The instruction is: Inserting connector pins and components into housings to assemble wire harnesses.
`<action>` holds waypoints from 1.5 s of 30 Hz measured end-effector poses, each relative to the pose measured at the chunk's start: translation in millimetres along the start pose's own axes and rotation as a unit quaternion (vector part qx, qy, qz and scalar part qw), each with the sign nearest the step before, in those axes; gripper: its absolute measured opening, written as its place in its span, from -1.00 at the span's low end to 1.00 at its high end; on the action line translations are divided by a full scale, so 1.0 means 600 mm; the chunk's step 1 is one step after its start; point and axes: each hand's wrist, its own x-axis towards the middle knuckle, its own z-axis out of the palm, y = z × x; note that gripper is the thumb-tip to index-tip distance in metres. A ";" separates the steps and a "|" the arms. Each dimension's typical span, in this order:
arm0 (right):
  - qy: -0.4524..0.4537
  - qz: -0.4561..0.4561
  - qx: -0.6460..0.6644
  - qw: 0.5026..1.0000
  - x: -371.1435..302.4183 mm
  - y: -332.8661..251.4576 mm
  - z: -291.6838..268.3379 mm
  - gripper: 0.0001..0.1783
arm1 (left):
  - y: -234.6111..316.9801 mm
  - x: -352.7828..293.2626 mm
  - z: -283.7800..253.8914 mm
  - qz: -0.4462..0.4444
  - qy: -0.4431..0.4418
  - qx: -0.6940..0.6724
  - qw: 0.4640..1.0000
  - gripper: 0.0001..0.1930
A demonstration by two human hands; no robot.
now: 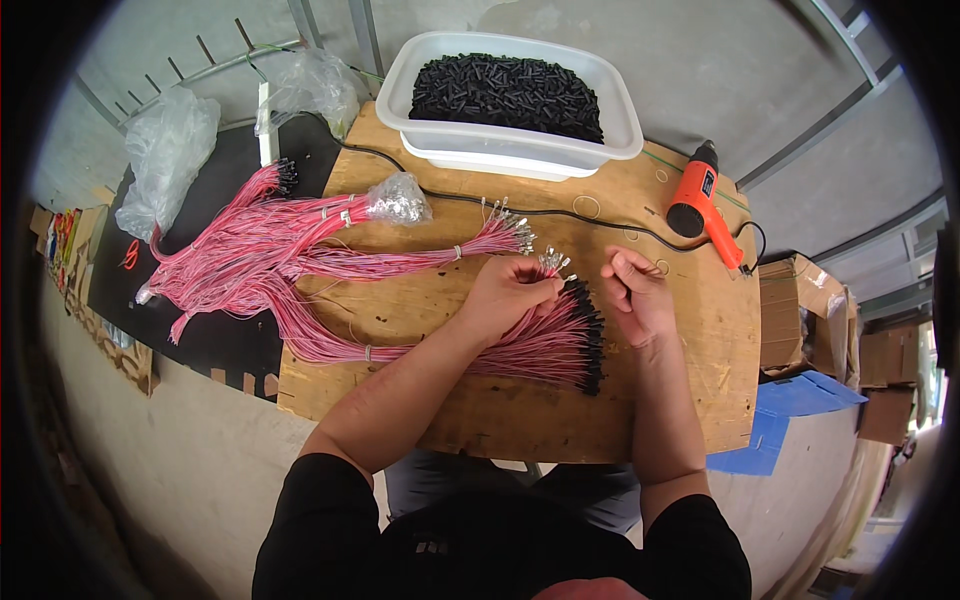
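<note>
My left hand [513, 298] is closed in a pinch on a few pink-and-white wires, whose bare metal terminals [553, 262] stick up past the fingertips. Under and beside it lies a fanned bundle of pink wires [535, 362], tipped with black sleeves [594, 345]. To the right, apart from the wires, my right hand [640, 292] is raised with thumb and fingers curled together; anything in them is too small to make out. Just left of my left hand, another pink bundle [400, 262] ends in bare metal terminals.
A white plastic tub [400, 108] of short black tubes [505, 95] stands at the back. An orange heat gun [700, 205] lies at the right, its black cord [590, 214] crossing the wooden table [725, 390]. More pink wires [215, 255] and plastic bags [172, 150] are at the left.
</note>
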 end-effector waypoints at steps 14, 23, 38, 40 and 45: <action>-0.076 -0.040 -0.155 0.984 -0.016 0.016 0.032 -0.88 | -0.002 0.002 -0.003 0.000 0.004 -0.037 0.999 -0.91; -0.066 -0.059 -0.172 0.981 -0.018 0.021 0.037 -0.87 | 0.002 0.000 0.000 0.003 -0.001 -0.020 1.000 -0.91; -0.059 -0.080 -0.178 0.979 -0.020 0.023 0.037 -0.86 | 0.000 -0.001 0.000 0.014 -0.018 0.002 1.000 -0.92; -0.060 -0.080 -0.180 0.979 -0.021 0.023 0.038 -0.86 | 0.001 -0.002 0.000 0.014 -0.019 0.001 1.000 -0.93; -0.061 -0.078 -0.189 0.977 -0.021 0.024 0.039 -0.88 | -0.003 0.000 -0.002 0.021 -0.026 0.022 0.999 -0.92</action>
